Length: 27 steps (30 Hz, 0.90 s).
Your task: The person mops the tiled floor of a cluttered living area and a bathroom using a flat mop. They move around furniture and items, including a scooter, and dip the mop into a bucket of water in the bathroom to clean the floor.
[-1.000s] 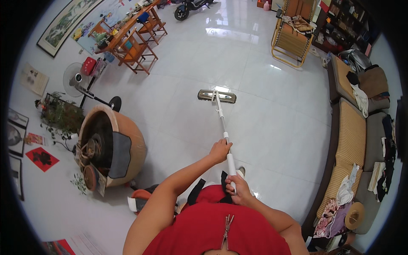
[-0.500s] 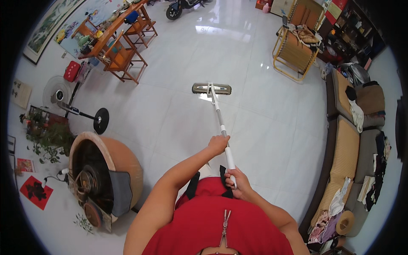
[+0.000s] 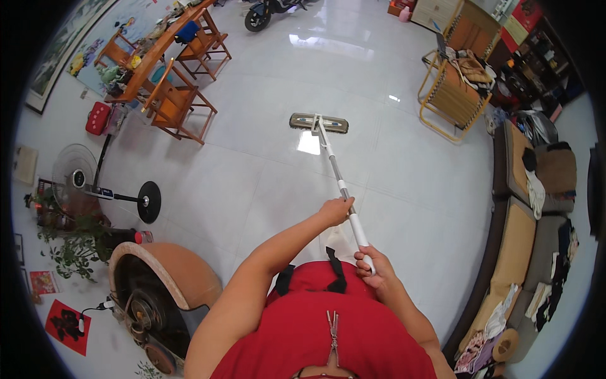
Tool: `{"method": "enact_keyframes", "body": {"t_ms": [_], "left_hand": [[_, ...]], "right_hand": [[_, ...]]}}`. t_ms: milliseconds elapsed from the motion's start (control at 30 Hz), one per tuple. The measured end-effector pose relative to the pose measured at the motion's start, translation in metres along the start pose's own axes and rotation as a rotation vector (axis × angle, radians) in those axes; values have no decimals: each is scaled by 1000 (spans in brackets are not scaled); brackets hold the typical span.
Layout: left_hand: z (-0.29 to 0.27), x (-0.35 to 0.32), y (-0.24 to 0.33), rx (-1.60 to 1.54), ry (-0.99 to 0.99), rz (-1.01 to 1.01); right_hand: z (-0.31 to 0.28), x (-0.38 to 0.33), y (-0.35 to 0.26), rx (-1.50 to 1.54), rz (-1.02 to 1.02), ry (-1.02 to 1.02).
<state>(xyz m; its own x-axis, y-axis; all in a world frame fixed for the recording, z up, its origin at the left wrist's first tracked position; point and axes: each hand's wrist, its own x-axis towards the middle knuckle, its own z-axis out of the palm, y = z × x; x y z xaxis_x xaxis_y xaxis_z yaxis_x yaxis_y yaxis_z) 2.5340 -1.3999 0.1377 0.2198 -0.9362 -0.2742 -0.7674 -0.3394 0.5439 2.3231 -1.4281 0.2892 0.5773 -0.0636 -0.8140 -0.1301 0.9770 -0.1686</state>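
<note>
You get a bright, evenly daylit view. The glossy white floor [image 3: 252, 183] throws back glare: a broad sheen near the top centre and a small hard patch just beside the mop head [image 3: 319, 122]. Shadows under the wooden chairs [image 3: 180, 104] stay soft. Fisheye bending curves the sofa [image 3: 524, 215] and walls, and a black vignette rings your frame. The centre is sharp.
</note>
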Motion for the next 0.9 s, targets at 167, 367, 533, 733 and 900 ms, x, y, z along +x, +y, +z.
{"method": "enact_keyframes", "body": {"t_ms": [167,367,533,733,900], "left_hand": [[-74,82,-31,51,-25,90],[-173,177,-93,110,-37,27],[-225,241,-161,73,43,93],[-299,321,-259,13,41,86],[-373,386,-314,40,-7,133]], "right_hand": [[50,76,-99,4,7,21],[166,147,-178,52,-62,15],[242,204,-224,75,-95,61],[342,301,-280,85,-178,91],[408,372,-338,104,-219,58]]}}
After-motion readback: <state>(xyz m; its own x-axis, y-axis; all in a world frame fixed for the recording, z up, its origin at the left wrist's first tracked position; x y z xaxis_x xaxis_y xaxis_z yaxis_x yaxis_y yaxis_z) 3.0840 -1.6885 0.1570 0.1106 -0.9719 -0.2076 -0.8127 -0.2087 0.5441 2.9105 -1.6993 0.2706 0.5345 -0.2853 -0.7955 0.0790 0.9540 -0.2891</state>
